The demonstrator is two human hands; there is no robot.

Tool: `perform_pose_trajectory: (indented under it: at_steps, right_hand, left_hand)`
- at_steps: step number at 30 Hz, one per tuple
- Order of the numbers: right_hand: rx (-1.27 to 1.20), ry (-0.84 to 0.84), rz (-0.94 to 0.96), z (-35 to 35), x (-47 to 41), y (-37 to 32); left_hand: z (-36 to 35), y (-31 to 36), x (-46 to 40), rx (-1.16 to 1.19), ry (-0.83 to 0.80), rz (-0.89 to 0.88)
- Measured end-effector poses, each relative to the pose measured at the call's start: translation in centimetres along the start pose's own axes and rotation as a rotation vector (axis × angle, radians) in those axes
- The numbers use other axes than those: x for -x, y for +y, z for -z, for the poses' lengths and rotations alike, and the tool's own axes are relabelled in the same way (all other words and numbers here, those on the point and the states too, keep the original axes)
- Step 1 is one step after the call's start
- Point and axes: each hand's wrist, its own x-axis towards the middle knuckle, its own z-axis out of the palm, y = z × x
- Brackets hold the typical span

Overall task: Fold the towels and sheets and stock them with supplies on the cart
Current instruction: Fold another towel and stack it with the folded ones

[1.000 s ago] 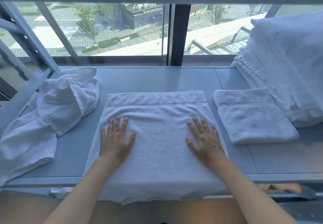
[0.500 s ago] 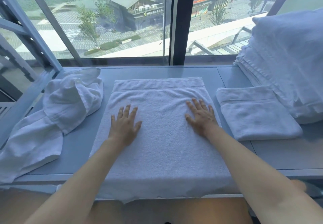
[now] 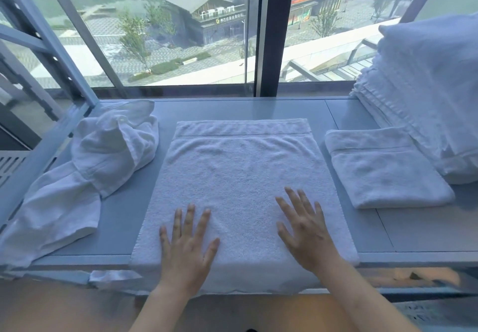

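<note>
Two hands [image 3: 243, 238] press flat on the spread towel [image 3: 240, 176].

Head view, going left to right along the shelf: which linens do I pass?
Crumpled towel → flat towel under the left hand and right hand → small folded towel → tall folded stack.

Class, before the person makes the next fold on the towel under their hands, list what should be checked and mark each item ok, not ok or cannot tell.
1. Flat white terry towel lies smooth: ok.
2. Left hand and right hand flat on it, fingers straight: ok.
3. Near edge on the grey shelf: not ok, it hangs over the front.
4. Small folded white towel clear of the fold: ok.
5. Crumpled white cloth apart from the towel: ok.
6. Layers underneath aligned: cannot tell.
</note>
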Motion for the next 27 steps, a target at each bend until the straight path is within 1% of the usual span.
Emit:
perform_pose_trajectory:
  at_steps: [3,6,10,20,27]
  right_hand:
    - [0.074,-0.061,-0.057,-0.1,1.6,1.6]
    - [0.116,-0.073,-0.050,-0.2,1.1,2.0]
    - [0.093,-0.071,-0.059,0.2,-1.5,2.4]
    - [0.069,-0.061,-0.079,1.4,-9.2,3.8]
    - [0.068,-0.045,-0.065,0.8,-8.2,4.3]
  left_hand:
    - [-0.1,0.1,-0.1,0.001,0.004,-0.003]
    - [-0.4,0.2,-0.3,-0.017,0.009,0.005]
    - [0.0,0.1,-2.2,-0.032,-0.005,0.007]
    - [1.2,1.4,-10.9,0.001,-0.044,0.026]
    - [0.6,1.2,-9.5,0.009,-0.005,0.015]
